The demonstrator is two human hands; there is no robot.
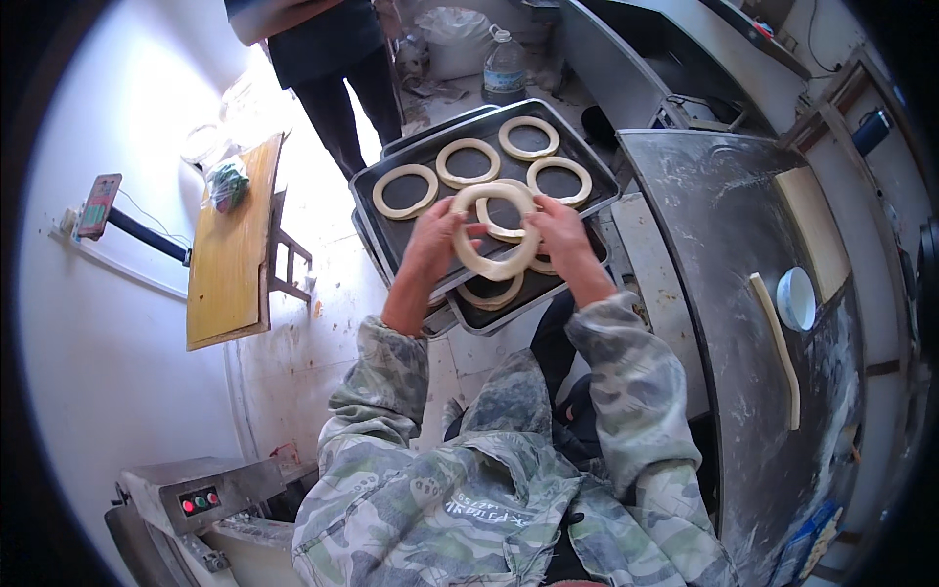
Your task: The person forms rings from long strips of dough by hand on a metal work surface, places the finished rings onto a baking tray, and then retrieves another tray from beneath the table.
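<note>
My left hand (433, 245) and my right hand (561, 235) grip opposite sides of a pale dough ring (467, 252), fingers curled on it. The ring is over a dark metal tray (384, 233) that holds several similar rings (405, 211). A lower tray (558, 293), partly hidden under the upper one, also holds dough rings (489, 298). My camouflage sleeves reach up from the lower edge.
A person (347, 93) stands beyond the trays. Right: a floury metal counter (704, 254) with a dough strip (780, 362), white bowl (796, 299) and board (812, 225). Left: a wooden table (225, 284) and a machine (171, 484). Behind: a water jug (504, 73) and sack (455, 44).
</note>
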